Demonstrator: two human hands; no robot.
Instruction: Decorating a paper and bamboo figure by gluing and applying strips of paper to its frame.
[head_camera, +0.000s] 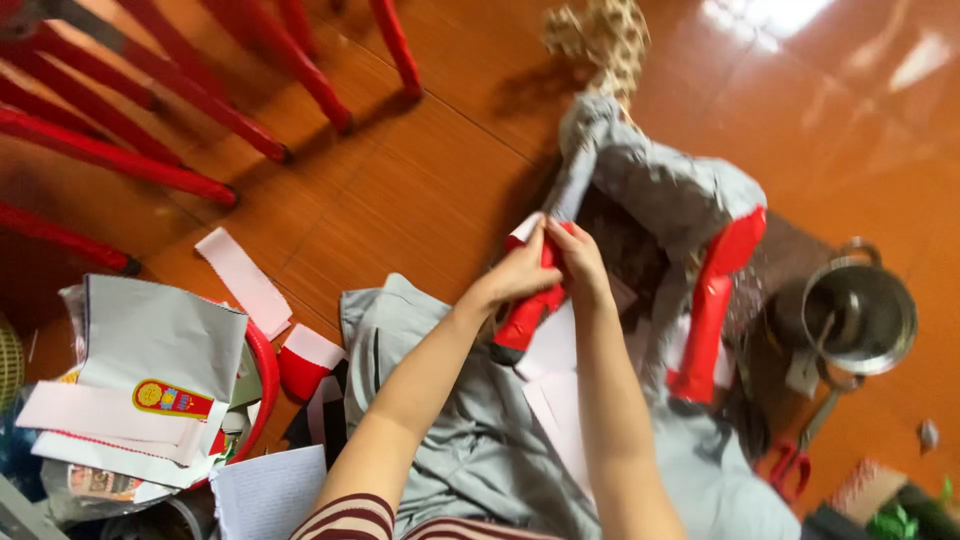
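I look straight down at an orange-brown floor (420, 190). Both my arms reach up from the bottom edge and meet near the centre.

My left hand (520, 272) and right hand (580, 262) touch, side by side. Both grips are closed together on the front leg (528, 310) of an animal model (660, 190), pinching a red covering and a bit of white paper at its top. The leg hangs toward 7 o'clock from my hands.

The model stands at about 1 o'clock from centre. Its body is wrapped in grey, its neck is spotted tan, and a second red leg (715, 300) drops at 4 o'clock from the body. It rests over grey cloth (470, 440) and white paper sheets (560, 390).

A steel pot (862, 312) sits at 3 o'clock, apart from the model. Red-handled scissors (792, 462) lie at 4 o'clock. A paper strip (242, 280) lies at 9 o'clock. A red basin (262, 385) stacked with papers sits at 8 o'clock. Red chair legs (150, 130) fan out at 11 o'clock.

As I judge it, the risks are these. The pinch is tight and the paper thin, so a hard pull could tear the covering. The model looks light and top-heavy, so a sideways tug could tip it toward the pot. The scissors lie close to my right forearm.
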